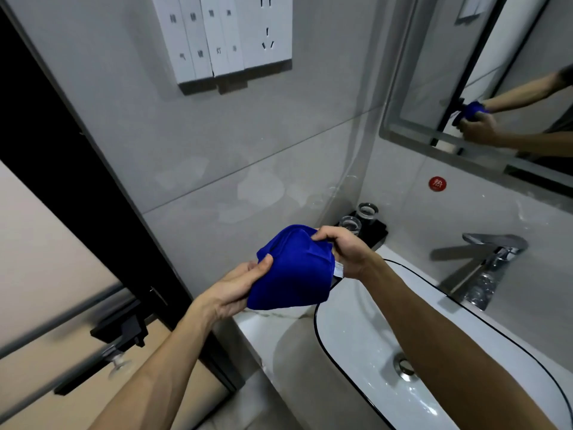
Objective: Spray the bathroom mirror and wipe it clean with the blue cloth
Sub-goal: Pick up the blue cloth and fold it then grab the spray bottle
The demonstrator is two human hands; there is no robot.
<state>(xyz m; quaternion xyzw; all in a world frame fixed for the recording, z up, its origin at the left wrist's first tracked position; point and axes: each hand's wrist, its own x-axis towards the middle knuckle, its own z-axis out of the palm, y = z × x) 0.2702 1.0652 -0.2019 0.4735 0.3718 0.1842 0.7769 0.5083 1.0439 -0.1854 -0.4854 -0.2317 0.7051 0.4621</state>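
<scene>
Looking down through the head camera, the blue cloth point(291, 268) hangs bunched above the sink point(356, 342), left hand point(232, 290) gripping its lower edge, right hand point(338, 246) pinching the top; it looks soft, light and limp, best gathered into a palm-filling pad.

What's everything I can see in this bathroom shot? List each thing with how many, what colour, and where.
blue cloth: one, blue, bunched between both hands
wall mirror: one, dark-framed, upper right
white oval sink: one, black-rimmed, lower right
chrome tap: one, silver, behind sink
clear glass tumblers: two, on black tray, corner
round red sticker: one, below mirror
white switch panel: one, top wall
left hand: grips cloth
right hand: pinches cloth
</scene>
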